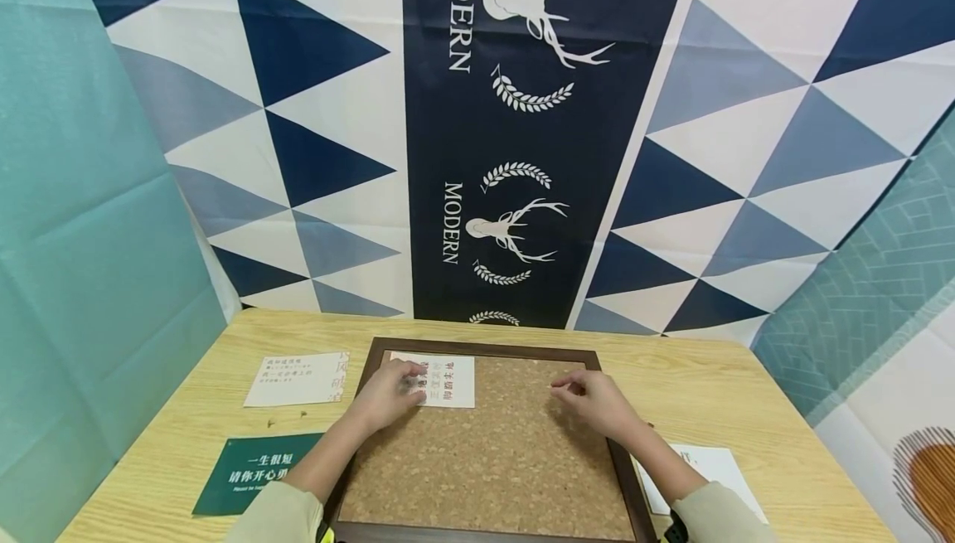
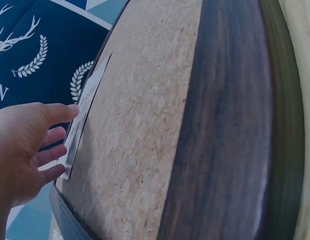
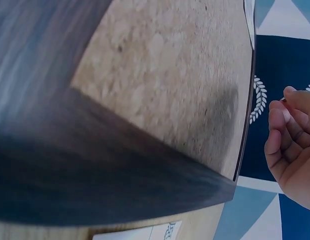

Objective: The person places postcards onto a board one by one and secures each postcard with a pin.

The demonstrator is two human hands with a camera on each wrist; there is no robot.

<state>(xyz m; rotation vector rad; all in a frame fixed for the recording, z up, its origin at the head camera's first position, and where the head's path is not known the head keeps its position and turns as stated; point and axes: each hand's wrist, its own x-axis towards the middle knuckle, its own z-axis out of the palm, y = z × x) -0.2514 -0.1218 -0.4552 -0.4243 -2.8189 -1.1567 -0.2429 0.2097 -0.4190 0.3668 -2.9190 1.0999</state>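
Note:
A cork board (image 1: 492, 468) in a dark wooden frame lies on the table. At its upper left corner rests a white card (image 1: 462, 382) with printed characters, some in red. My left hand (image 1: 390, 394) is over the card's left part, with thumb and fingers extended and fingertips at the card. Above the board's right side, my right hand (image 1: 599, 402) has thumb and forefinger together, pinching a small dark pin (image 3: 283, 99) that is mostly hidden. Two small pins (image 1: 270, 423) lie on the table left of the board.
On the left of the wooden table (image 1: 753, 394) lie a white card (image 1: 294, 381) and a green card (image 1: 242, 477). Another white card (image 1: 719, 477) lies at the right, partly under the right forearm. A patterned cloth (image 1: 492, 137) hangs behind the table.

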